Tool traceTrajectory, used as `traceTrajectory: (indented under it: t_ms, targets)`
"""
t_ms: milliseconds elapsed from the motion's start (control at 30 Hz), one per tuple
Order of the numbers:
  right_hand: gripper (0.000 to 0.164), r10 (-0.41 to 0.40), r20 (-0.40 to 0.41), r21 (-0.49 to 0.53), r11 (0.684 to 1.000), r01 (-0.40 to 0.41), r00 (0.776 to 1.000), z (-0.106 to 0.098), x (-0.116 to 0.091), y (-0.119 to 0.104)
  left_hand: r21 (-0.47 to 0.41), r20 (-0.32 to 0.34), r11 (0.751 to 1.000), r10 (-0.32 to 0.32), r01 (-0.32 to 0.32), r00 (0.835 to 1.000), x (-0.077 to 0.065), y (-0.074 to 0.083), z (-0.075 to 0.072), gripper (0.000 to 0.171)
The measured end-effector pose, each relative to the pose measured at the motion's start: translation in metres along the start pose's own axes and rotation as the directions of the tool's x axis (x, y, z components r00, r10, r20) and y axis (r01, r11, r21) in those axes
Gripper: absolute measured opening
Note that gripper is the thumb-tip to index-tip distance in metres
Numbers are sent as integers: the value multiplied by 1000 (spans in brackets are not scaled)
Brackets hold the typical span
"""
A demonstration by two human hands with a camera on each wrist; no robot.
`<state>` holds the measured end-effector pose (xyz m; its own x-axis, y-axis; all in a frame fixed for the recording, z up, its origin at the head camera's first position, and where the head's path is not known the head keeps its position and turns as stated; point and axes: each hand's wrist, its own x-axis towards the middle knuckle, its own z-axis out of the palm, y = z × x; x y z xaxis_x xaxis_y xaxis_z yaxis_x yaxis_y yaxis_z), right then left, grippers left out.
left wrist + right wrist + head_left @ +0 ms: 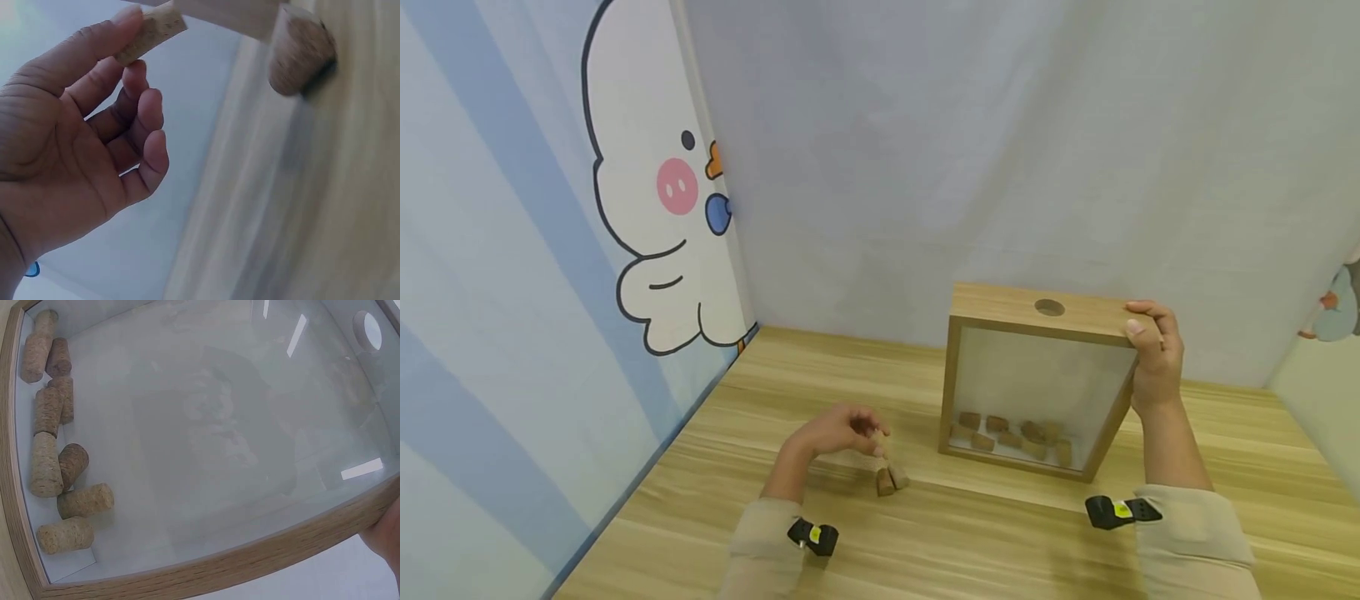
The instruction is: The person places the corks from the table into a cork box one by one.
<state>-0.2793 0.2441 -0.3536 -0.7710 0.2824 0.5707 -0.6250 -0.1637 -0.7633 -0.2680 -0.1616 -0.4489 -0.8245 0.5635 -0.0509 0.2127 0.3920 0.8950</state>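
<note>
Between thumb and fingertips my left hand (pixel 838 432) pinches a cork (pixel 153 32), held over the table. Just below it, two more corks (pixel 885 482) lie side by side on the wood; the left wrist view shows one cork (pixel 300 53) up close. My right hand (pixel 1157 362) grips the top right corner of a wooden frame box (pixel 1000 302), thumb on the near edge and fingers over the top. The box stands upright with a clear front and a round hole (pixel 1049 307) in its top. Several corks (pixel 47 465) lie along its bottom inside.
The wood-grain table (pixel 820 550) runs back to a pale grey curtain (pixel 865 167). On the left hangs a blue-striped cloth with a white cartoon figure (pixel 647 100). Black straps with small devices (pixel 817 537) sit on both sleeved wrists.
</note>
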Motion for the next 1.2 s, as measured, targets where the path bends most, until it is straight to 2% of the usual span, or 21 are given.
traceTrajectory:
  t_ms: [200, 300, 400, 500, 600, 733, 900, 1100, 1200]
  targets:
    - [19, -8, -1, 21, 1000, 8, 1000, 1, 0, 0, -70, -27, 992, 103, -105, 994, 14, 22, -2, 24]
    - [19, -9, 8, 23, 1000, 9, 1000, 2, 0, 1, -102, -79, 988, 108, -115, 991, 20, 38, -6, 26]
    - [19, -9, 7, 13, 1000, 9, 1000, 1, 0, 1, -147, -161, 982, 92, -116, 983, 25, 57, -8, 33]
    - [20, -15, 1, 7, 1000, 15, 1000, 1, 1, 1, -221, -252, 962, 103, -161, 962, 30, 82, -9, 36]
    - [20, -18, -1, 5, 1000, 18, 1000, 0, 1, 1, -275, -331, 936, 121, -218, 936, 33, 107, -10, 32]
    - [20, -14, -3, 6, 1000, 14, 1000, 0, 1, 0, -271, -414, 918, 161, -290, 896, 35, 138, -9, 25]
    - [20, -7, -5, 2, 1000, 7, 1000, -1, 0, 0, -256, -476, 903, 193, -345, 858, 42, 169, -5, 28]
    - [20, -7, -14, 10, 1000, 7, 1000, -1, 0, 1, -231, -520, 898, 211, -374, 827, 55, 199, 9, 29]
    - [20, -6, -13, 13, 1000, 6, 1000, -1, 1, 2, -220, -535, 901, 210, -375, 818, 64, 213, 17, 26]
